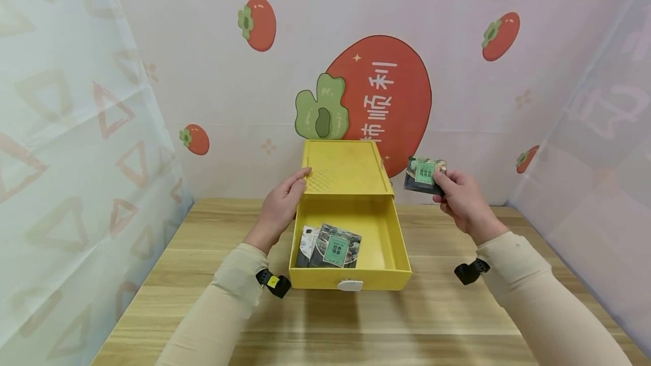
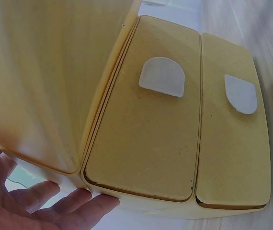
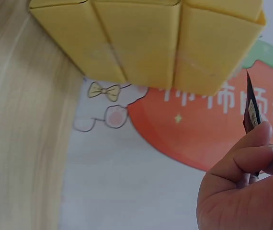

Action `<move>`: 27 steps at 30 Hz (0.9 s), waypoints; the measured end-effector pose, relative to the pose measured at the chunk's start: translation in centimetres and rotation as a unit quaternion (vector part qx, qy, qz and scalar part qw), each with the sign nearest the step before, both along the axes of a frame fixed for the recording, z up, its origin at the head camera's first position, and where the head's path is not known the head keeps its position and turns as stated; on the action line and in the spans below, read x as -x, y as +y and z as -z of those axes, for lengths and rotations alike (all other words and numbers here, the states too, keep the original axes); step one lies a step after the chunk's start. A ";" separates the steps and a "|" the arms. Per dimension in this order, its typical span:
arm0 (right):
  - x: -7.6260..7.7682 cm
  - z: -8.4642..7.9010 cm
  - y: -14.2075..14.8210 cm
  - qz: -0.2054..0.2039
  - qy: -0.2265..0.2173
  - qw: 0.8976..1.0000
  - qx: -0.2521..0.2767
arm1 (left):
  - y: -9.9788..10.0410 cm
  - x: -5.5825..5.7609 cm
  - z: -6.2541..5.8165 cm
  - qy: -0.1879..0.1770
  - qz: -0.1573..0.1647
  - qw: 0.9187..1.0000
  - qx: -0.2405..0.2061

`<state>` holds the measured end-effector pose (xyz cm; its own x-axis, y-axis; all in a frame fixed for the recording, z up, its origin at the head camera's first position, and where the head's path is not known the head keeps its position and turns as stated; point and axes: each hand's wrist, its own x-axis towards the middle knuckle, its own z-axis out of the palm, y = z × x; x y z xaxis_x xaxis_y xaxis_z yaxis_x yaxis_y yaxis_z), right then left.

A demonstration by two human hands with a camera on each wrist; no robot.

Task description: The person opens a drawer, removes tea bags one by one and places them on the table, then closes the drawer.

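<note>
Though aslant, packet (image 1: 423, 175) sideways in long axis, free end leftward, in right hand's (image 1: 465, 202) pinch; left hand (image 1: 280, 207) uncurled against cabinet (image 1: 348, 167).

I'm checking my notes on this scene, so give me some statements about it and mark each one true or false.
1. The right hand pinches a flat, dark packet with a green label. True.
2. The yellow rectangular plastic top drawer is shut. False: it is pulled open.
3. Another dark, green-labelled packet lies inside that drawer. True.
4. The left hand holds a packet. False: its fingers touch the yellow, boxy plastic cabinet.
5. Both yellow lower drawers, with rounded white handles, are closed. True.
</note>
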<state>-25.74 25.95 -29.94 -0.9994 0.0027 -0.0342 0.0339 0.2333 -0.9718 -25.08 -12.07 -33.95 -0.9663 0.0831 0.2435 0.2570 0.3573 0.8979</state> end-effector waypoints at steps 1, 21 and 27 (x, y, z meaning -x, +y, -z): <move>0.2 0.4 0.1 0.002 -0.002 1.000 -0.005 | 0.0 0.0 0.0 0.001 0.000 1.000 0.000; 2.2 6.1 -0.2 -0.014 -0.072 0.997 -0.013 | -0.1 0.1 0.0 0.005 0.009 1.000 -0.002; 2.4 7.3 -0.7 -0.029 -0.096 0.995 -0.017 | -0.1 0.0 0.0 0.002 0.012 1.000 -0.004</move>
